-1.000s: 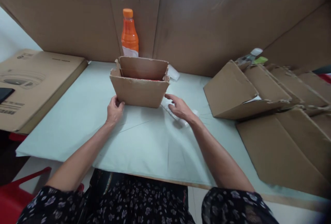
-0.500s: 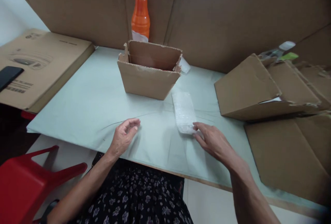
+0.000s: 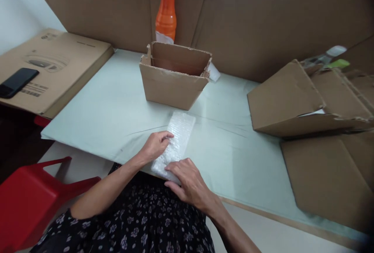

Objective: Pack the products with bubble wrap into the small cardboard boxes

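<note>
A flat piece of clear bubble wrap (image 3: 181,126) lies slantwise on the cloth-covered table, its near end at the table's front edge. My left hand (image 3: 156,144) is at its left side, fingers curled and pinching at that edge. Over the near end is my right hand (image 3: 188,179), with its fingers on top and the thumb below, gripping the wrap. The right hand hides part of that end. Just beyond the far end stands an open cardboard box (image 3: 172,85), its inside in shadow.
Behind the box is a bottle of orange liquid (image 3: 166,15) against a cardboard wall. More cardboard boxes (image 3: 288,97) stand at the right, near a clear bottle (image 3: 330,55). At the left, a phone (image 3: 19,81) rests on a flat printed carton (image 3: 73,56). A red stool (image 3: 32,202) is below.
The bubble wrap has come left and towards me, with my right hand at its near end. My left hand has moved slightly right and now touches its side.
</note>
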Available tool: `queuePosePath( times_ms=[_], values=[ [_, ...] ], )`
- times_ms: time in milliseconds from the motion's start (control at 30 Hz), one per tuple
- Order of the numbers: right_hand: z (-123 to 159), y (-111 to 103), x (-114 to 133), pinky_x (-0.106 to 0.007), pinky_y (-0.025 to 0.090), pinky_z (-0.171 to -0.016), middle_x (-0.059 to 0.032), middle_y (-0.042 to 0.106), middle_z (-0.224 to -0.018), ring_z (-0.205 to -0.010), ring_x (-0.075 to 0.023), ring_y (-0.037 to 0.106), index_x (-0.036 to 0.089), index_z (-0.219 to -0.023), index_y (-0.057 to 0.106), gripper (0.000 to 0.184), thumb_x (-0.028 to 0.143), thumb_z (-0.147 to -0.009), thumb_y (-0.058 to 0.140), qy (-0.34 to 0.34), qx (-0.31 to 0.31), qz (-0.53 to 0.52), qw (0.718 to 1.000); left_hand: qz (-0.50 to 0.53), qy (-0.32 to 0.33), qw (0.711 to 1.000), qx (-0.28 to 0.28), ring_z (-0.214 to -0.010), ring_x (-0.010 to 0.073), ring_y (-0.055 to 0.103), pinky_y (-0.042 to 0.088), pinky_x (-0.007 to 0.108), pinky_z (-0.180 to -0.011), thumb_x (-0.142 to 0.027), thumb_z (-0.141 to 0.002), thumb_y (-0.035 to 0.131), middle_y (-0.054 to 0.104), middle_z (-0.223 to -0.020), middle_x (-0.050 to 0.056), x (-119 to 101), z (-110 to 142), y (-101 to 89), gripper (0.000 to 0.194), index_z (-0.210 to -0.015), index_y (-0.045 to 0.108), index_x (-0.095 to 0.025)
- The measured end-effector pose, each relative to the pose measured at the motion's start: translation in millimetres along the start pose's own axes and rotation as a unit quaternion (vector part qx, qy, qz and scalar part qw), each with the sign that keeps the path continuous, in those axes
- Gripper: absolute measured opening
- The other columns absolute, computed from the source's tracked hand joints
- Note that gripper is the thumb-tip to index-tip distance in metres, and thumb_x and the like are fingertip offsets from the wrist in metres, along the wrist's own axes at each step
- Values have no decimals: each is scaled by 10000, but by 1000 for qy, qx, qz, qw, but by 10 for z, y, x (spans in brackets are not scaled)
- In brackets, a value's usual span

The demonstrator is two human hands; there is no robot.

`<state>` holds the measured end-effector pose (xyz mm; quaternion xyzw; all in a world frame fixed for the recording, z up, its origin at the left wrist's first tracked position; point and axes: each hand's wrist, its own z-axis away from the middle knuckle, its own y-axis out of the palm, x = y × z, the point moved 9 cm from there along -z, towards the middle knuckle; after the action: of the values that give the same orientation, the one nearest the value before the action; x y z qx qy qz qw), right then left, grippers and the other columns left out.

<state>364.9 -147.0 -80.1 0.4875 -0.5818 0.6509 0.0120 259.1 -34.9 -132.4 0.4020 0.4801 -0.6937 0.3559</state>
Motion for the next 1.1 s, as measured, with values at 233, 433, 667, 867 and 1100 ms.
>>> queuePosePath(
  times_ms=[233, 433, 667, 867, 1100],
  values=[
    [-76, -592, -299, -410, 493, -863, -62, 740, -1028, -944, -226, 670, 223, -1115, 636, 150, 284, -981, 606, -2, -121, -25, 992, -96, 46, 990, -93, -861, 204, 674, 556, 370, -887, -217, -846, 555, 736, -1106, 73, 28, 31, -488, 357, -1160, 723, -192],
    [-680, -1176, -1527, -435, 562, -756, -155, 675, -1278, -999, -290, 688, 196, -1251, 590, 472, 441, -852, 651, 200, -257, -26, 945, -229, 152, 942, -194, -1331, 339, 512, 474, 553, -1092, -333, -849, 639, 479, -1499, 141, -218, -165, -898, 436, -1267, 643, -209],
    [-1506, -1316, -2067, -490, 560, -840, -149, 699, -1199, -961, -297, 681, 190, -1252, 566, 589, 612, -842, 574, 189, -294, -36, 936, -182, 163, 948, -202, -1205, 293, 591, 523, 476, -1050, -244, -811, 613, 598, -1290, 141, -475, -1047, -1022, 494, -1292, 604, -130],
    [-1532, -1403, -2352, -502, 541, -893, -169, 684, -1243, -978, -295, 679, 176, -1337, 538, 636, 628, -891, 518, 210, -303, -2, 930, -214, 146, 954, -152, -1210, 289, 595, 495, 497, -1073, -204, -808, 591, 625, -1292, 134, -331, -1165, -1010, 455, -1257, 625, -139],
    [-1162, -814, -1888, -518, 456, -970, -190, 653, -1331, -1156, -365, 588, 147, -1238, 656, 528, 531, -882, 585, 191, -174, 157, 953, -272, 208, 939, 20, -1382, 318, 497, 411, 534, -1154, -387, -887, 649, 624, -1396, 140, -141, 41, -520, 413, -1240, 669, -174]
  ],
)
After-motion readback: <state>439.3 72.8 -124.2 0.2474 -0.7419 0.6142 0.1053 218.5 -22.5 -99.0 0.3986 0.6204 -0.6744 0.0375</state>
